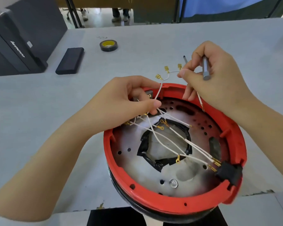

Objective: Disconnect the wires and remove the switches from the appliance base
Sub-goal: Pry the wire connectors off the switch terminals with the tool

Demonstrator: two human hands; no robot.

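L hand [129,97] pinches white wires [163,137] at the far-left rim of the red appliance base [121,173]; R hand [214,79] pinches one freed lead w/ a grey tool tucked in its fingers. Risk: wires stay plugged into the black switch [229,172] at the near-right rim, so a hard tug could tear terminals or tip the base off the table edge.

base [155,195] interior: crossed by wires [168,141] | far table [145,39]: tape roll [108,45], black block [70,61]

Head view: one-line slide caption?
Both hands pull white wires from the red appliance base.
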